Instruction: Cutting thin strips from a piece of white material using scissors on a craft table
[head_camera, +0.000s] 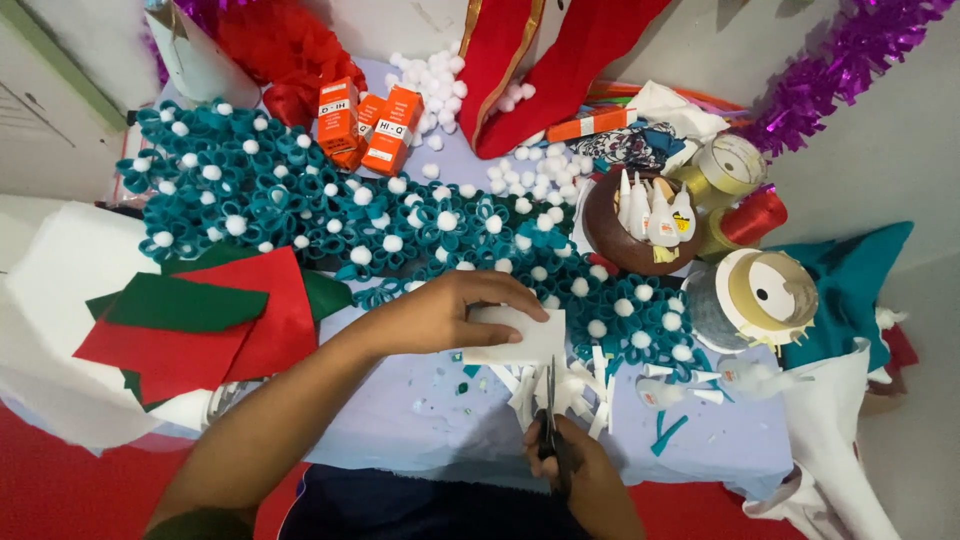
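Left hand (440, 312) lies flat, fingers spread, pressing down a white sheet (520, 338) near the middle of the table (400, 420). Right hand (580, 475), at the near edge, is closed around the handles of a pair of scissors (549, 405), blades pointing away and meeting the sheet's near edge. White cut strips (585, 395) fan out just beside the blades, with small teal scraps scattered on the pale cloth.

Towards the far edge stand three orange cartons (365, 125) with white label panels, upright and touching one another. Just right of them, loose white pompoms (430, 80). A wide band of teal felt flowers (290, 200) with white centres runs across the table from the far left corner towards the right. Red and green felt sheets (190, 325) overlap at the left edge. On the right, a brown bowl (615, 245) holds small white glue tubes with yellow labels; beside it sit a red spool (752, 215) and a roll of cream ribbon (770, 290).
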